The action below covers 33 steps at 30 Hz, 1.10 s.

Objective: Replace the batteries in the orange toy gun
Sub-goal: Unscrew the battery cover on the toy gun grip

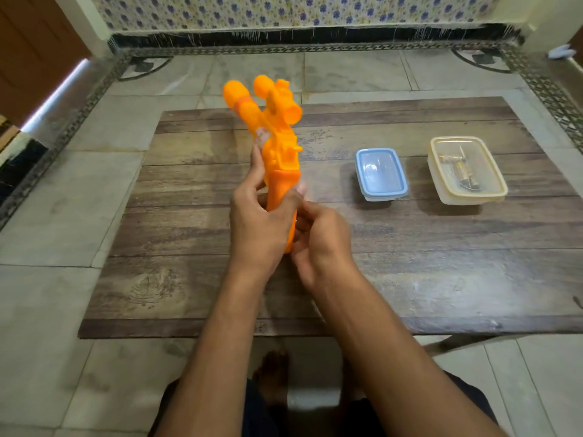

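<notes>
The fingers of the left hand (258, 216) curl round the lower stock of the bright orange plastic toy gun (277, 146), the forefinger reaching up its left side and the thumb lying across the front of the grip. The right hand (318, 238) comes in from the other side, its fingers bent against the bottom end of the same grip, just below the left thumb; how firmly they clasp it cannot be told, since the fingertips are hidden behind the toy. Held so between both hands, the toy stands nearly upright above the dark, worn wooden board table (410, 263), with its rounded barrels tilted up and away to the left and slightly blurred. Well apart to the right, on the table, sits a small clear rectangular plastic box with a pale blue lid (380, 175), and just beyond it a larger clear box with a cream lid (467, 170) holding some batteries and a thin tool, not clearly made out. Grey stone floor tiles (63, 200) surround the table.
</notes>
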Available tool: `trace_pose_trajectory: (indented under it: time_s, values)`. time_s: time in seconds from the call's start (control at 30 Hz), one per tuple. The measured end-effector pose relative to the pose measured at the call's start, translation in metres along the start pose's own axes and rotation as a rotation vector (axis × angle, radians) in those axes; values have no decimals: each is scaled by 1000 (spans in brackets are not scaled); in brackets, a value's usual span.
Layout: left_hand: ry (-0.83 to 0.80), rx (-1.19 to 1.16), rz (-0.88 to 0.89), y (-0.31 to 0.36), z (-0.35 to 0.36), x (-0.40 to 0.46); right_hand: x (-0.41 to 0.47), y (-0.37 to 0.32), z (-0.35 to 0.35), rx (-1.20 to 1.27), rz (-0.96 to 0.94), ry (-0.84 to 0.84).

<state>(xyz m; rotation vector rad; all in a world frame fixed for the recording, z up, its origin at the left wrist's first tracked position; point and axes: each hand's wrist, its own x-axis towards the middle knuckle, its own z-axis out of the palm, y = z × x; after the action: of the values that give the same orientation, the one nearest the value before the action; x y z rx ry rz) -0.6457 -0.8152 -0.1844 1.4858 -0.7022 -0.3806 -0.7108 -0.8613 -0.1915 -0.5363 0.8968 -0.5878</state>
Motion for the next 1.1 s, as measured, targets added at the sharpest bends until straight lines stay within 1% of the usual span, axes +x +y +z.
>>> trace_pose_trajectory:
  time_s: [0.1, 0.2, 0.3, 0.37, 0.43, 0.5, 0.53, 0.6, 0.67, 0.77, 0.83, 0.9, 1.0, 1.1]
  values:
    - [62, 197, 9, 0, 5, -3, -1, 3, 2, 125, 81, 18]
    - [50, 307, 40, 5, 6, -9, 2, 8, 2, 172, 120, 8]
    - [47, 376, 85, 10, 7, -11, 3, 9, 2, 179, 129, 36]
    - [80, 315, 88, 10, 9, -10, 2, 7, 2, 183, 152, 34]
    - [118, 194, 63, 10, 7, -7, 2, 1, -1, 203, 197, 20]
    - [148, 55, 42, 9, -1, -1, -1, -4, -4, 145, 211, 4]
    - [154, -23, 36, 10, -5, 2, -2, -6, -4, 93, 187, -3]
    - [166, -170, 20, 12, -12, 6, -3, -10, -5, -48, 73, -5]
    - [182, -316, -18, 14, -17, 8, -3, -13, -7, -284, -115, -7]
    - [191, -495, -87, 10, -22, 7, -9, -23, -20, -939, -484, -17]
    - [195, -563, -131, 8, -26, 7, -13, -29, -30, -1295, -616, 7]
    - [180, -612, -160, 6, -26, 6, -16, -30, -40, -1493, -676, 10]
    - [194, -691, -198, 5, -24, 3, -22, -25, -53, -1616, -704, 3]
    - [203, -726, -214, 3, -20, 3, -28, -17, -64, -1734, -687, -29]
